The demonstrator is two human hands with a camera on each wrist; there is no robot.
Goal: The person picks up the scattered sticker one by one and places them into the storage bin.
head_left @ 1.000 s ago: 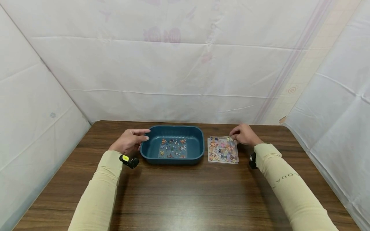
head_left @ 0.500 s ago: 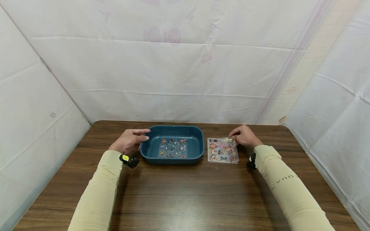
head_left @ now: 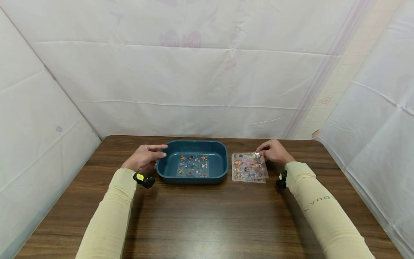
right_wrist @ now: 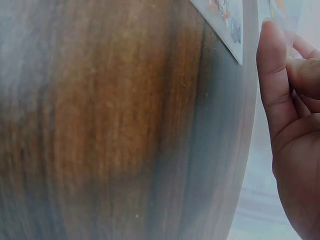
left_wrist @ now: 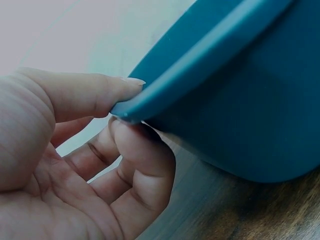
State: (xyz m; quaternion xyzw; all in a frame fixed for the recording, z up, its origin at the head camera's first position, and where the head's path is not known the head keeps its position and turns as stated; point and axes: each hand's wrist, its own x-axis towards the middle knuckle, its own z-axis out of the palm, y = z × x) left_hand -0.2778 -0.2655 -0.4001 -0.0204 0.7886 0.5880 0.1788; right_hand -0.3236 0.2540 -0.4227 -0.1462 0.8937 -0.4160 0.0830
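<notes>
My left hand (head_left: 143, 158) pinches the left rim of a dark teal basin (head_left: 194, 180); in the left wrist view the thumb lies over the rim (left_wrist: 165, 90) and curled fingers press from below. A clear sheet of cartoon stickers (head_left: 193, 166) lies flat inside the basin. To the basin's right is a small stack of clear sticker sheets (head_left: 245, 176). My right hand (head_left: 275, 151) pinches the top sticker sheet (head_left: 250, 160) by its upper right corner. That sheet sits askew over the ones below. In the right wrist view a sheet corner (right_wrist: 232, 35) shows beside the thumb.
Everything stands on a brown wood-grain table (head_left: 200, 219), the basin and sheets near its far edge. White cloth walls (head_left: 207, 79) rise behind and on both sides. A black wrist camera (head_left: 281, 180) is strapped at each cuff.
The top sticker sheet in my right hand's pinch has shifted and turned a little, its lower edge now away from the sheets below. Left hand and basin have stayed put.
</notes>
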